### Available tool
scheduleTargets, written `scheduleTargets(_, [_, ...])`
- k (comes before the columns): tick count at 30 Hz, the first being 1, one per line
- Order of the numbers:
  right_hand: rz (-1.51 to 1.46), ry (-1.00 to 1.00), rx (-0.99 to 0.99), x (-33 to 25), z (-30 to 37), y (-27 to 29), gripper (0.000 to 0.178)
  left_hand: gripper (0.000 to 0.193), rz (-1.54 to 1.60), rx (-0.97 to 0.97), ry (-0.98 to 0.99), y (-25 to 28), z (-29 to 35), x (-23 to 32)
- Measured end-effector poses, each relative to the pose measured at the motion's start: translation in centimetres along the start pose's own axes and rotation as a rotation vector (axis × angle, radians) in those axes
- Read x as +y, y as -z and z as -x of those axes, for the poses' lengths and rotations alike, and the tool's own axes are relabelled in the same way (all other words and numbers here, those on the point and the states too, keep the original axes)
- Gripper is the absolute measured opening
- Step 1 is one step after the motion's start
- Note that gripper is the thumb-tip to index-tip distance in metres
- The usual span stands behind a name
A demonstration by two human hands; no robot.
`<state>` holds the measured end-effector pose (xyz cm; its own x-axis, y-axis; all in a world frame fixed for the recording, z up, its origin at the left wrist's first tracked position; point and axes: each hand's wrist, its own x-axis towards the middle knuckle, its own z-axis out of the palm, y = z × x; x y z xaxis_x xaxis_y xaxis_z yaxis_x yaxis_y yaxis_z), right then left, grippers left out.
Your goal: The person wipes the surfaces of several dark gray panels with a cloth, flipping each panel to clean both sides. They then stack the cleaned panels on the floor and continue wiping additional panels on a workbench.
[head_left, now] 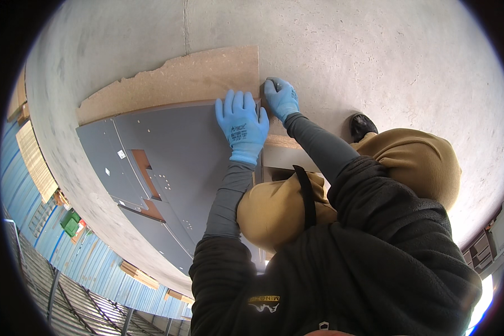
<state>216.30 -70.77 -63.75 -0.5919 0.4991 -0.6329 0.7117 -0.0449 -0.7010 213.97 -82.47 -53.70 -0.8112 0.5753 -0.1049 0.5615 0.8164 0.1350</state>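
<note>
A dark grey panel (199,148) with small holes and brown cut-outs lies low in front of me, to the left. My left hand (242,126), in a blue work glove, rests on its far right corner with fingers stretched forward. Along the panel's far edge runs a brown fibreboard sheet (207,73) with a ragged outer side. Just right of that sheet's corner is my right hand (282,99), also gloved in blue. Its fingers are curled closed, with a small dark spot showing at them; what they hold, if anything, is hidden.
Concrete floor (364,56) spreads beyond and to the right. My bent knees and a black shoe (363,126) are close on the right. A wooden strip (281,141) lies below my right wrist. Boards (36,157) and a green object (70,223) stand at the far left.
</note>
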Motion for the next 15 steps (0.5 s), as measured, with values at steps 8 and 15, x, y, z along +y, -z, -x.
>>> scheduleTargets(8, [-0.006, 0.003, -0.02, -0.2, 0.21, 0.22, 0.039, 0.05, -0.003, 0.005, -0.005, 0.07, 0.02, 0.0])
scheduleTargets(15, [-0.006, 0.003, -0.024, -0.35, 0.33, 0.29, 0.039, 0.05, -0.003, 0.005, -0.005, 0.04, 0.07, 0.02])
